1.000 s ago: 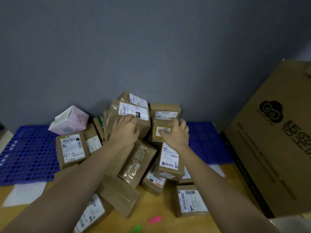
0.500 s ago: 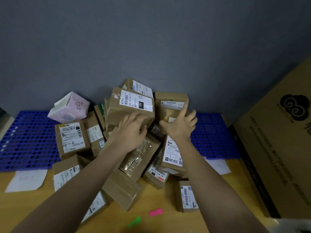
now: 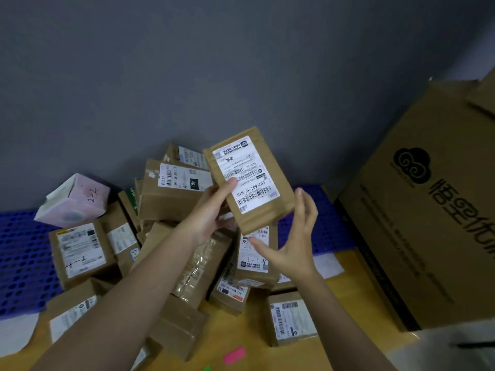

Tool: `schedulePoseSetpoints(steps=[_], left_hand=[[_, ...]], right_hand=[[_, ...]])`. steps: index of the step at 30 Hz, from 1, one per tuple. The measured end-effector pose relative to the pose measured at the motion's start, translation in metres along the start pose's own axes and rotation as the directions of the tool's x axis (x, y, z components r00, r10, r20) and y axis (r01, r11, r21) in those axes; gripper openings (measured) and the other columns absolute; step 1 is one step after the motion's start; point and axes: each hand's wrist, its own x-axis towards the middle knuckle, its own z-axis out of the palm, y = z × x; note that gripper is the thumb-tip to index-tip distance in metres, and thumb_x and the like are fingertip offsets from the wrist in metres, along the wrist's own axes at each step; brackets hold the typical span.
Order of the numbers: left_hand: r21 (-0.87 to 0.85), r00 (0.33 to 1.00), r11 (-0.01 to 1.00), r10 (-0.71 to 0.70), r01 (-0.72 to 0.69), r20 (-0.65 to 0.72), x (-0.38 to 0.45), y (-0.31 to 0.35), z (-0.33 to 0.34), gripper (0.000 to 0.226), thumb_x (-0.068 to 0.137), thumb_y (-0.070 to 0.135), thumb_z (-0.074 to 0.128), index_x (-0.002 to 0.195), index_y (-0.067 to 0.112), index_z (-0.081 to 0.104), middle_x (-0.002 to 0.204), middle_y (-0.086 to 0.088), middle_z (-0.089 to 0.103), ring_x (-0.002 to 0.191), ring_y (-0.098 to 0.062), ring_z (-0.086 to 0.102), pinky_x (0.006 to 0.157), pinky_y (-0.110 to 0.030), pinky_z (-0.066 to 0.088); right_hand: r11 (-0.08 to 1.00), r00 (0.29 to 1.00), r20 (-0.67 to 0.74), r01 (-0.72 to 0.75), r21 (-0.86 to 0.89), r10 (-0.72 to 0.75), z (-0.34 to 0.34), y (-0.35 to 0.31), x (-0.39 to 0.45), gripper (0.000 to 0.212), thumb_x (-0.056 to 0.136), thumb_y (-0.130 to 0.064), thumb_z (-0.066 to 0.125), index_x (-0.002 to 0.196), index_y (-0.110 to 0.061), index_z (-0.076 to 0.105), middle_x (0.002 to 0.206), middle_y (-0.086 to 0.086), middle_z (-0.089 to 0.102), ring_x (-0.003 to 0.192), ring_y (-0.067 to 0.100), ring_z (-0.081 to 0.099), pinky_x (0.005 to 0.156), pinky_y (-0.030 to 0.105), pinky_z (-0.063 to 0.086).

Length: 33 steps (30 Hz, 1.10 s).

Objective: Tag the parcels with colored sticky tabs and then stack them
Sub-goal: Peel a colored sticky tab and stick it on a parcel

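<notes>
Large printed brown cardboard carton [image 3: 417, 210] unmoved at right. Small brown cardboard parcel with white label [image 3: 247, 178], in the heap a second ago, now lifted above it: left hand [image 3: 211, 210] pinches its edge; right hand [image 3: 292, 236] open beside, empty. Untagged; pink sticky tab [image 3: 234, 355] waits on table.

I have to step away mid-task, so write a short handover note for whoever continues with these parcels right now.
Left hand: grips the lifted brown parcel at its lower left edge, thumb on the label, held above the pile.
Right hand: open, fingers spread beside the parcel's lower right corner, not gripping.
Parcel pile: an untidy heap against the wall, partly on the blue mat.
Pink sticky tab and a green tab lie on the wooden table near the front edge.
Done: one parcel picked up; no tab visible on it.
Left: tag this parcel, tag the others, stack them.
</notes>
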Motion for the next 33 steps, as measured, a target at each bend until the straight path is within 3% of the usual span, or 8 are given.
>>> schedulePoseSetpoints(steps=[3, 8, 14, 18, 20, 25, 28, 33], left_hand=[[0.048, 0.995, 0.996, 0.079, -0.077, -0.056, -0.006, 0.001, -0.007, 0.081, 0.071, 0.054, 0.073, 0.139, 0.027, 0.039, 0.115, 0.006, 0.069, 0.109, -0.015, 0.064, 0.098, -0.041, 0.047], [0.135, 0.989, 0.981, 0.145, -0.139, -0.035, -0.019, 0.005, -0.006, 0.080, 0.067, 0.052, 0.068, 0.139, 0.032, 0.038, 0.116, 0.007, 0.067, 0.103, -0.011, 0.066, 0.091, -0.037, 0.051], [0.077, 1.000, 0.997, 0.020, -0.020, -0.005, -0.026, -0.009, -0.011, 0.111, 0.063, 0.057, 0.078, 0.147, 0.041, 0.007, 0.129, 0.003, 0.061, 0.119, -0.023, 0.057, 0.097, -0.056, 0.046], [0.315, 0.959, 0.931, 0.241, -0.184, -0.152, -0.046, 0.003, -0.017, 0.115, 0.063, 0.069, 0.071, 0.147, 0.047, -0.004, 0.158, 0.009, 0.016, 0.143, -0.015, 0.019, 0.115, -0.048, 0.018], [0.535, 0.925, 0.800, 0.370, -0.273, -0.082, -0.059, 0.016, -0.020, 0.102, 0.067, 0.066, 0.064, 0.148, 0.045, 0.006, 0.158, 0.015, 0.006, 0.141, -0.004, 0.010, 0.113, -0.037, 0.016], [0.839, 0.917, 0.522, -0.242, -0.153, 0.317, -0.078, 0.003, -0.015, 0.113, 0.054, 0.080, 0.061, 0.150, 0.040, 0.014, 0.147, 0.020, 0.025, 0.126, 0.000, 0.034, 0.096, -0.017, 0.034], [0.835, 0.879, 0.549, -0.380, -0.037, 0.289, -0.090, -0.027, -0.018, 0.112, 0.055, 0.076, 0.069, 0.148, 0.038, 0.019, 0.140, 0.020, 0.041, 0.118, 0.001, 0.048, 0.094, -0.019, 0.041], [0.615, 0.950, 0.771, -0.292, 0.169, 0.106, -0.112, -0.076, -0.036, 0.065, 0.068, 0.066, 0.066, 0.126, 0.046, 0.044, 0.110, 0.018, 0.066, 0.098, -0.004, 0.065, 0.087, -0.028, 0.050]], right_hand=[[0.933, 0.971, -0.007, -0.228, 0.280, 0.239, -0.011, -0.007, 0.003, 0.086, 0.077, -0.058, 0.061, 0.148, -0.032, 0.019, 0.145, -0.003, 0.024, 0.134, 0.003, 0.032, 0.100, 0.007, 0.034], [0.742, 0.876, 0.281, -0.482, 0.467, 0.392, -0.021, -0.012, 0.009, 0.073, 0.083, -0.054, 0.055, 0.148, -0.033, 0.028, 0.139, -0.016, 0.044, 0.118, -0.014, 0.047, 0.089, 0.010, 0.045], [0.573, 0.805, 0.383, -0.592, 0.566, 0.454, -0.028, -0.001, 0.001, 0.069, 0.062, -0.046, 0.076, 0.126, -0.036, 0.051, 0.130, -0.002, 0.055, 0.117, 0.018, 0.058, 0.094, 0.038, 0.052], [0.687, 0.796, 0.444, -0.591, 0.423, 0.411, -0.062, -0.007, 0.014, 0.056, 0.061, -0.040, 0.074, 0.114, -0.037, 0.057, 0.118, -0.002, 0.060, 0.106, 0.016, 0.062, 0.079, 0.025, 0.053], [0.764, 0.711, 0.605, -0.596, 0.247, 0.359, -0.077, -0.012, 0.023, 0.050, 0.071, -0.030, 0.076, 0.117, -0.036, 0.057, 0.119, -0.003, 0.059, 0.107, 0.015, 0.061, 0.078, 0.023, 0.053], [0.898, 0.407, 0.862, -0.424, -0.116, 0.304, -0.068, -0.037, 0.023, 0.056, 0.078, -0.027, 0.077, 0.126, -0.043, 0.051, 0.121, -0.013, 0.055, 0.110, 0.006, 0.056, 0.093, 0.026, 0.048], [0.902, 0.426, 0.861, -0.424, -0.083, 0.280, -0.051, -0.041, 0.007, 0.064, 0.078, -0.029, 0.077, 0.131, -0.046, 0.045, 0.130, -0.016, 0.047, 0.118, 0.004, 0.049, 0.100, 0.025, 0.042], [0.803, 0.628, 0.664, -0.591, 0.069, 0.405, -0.035, -0.031, -0.035, 0.087, 0.065, -0.057, 0.078, 0.140, -0.041, 0.037, 0.146, -0.008, 0.040, 0.129, 0.009, 0.044, 0.107, 0.038, 0.041]])
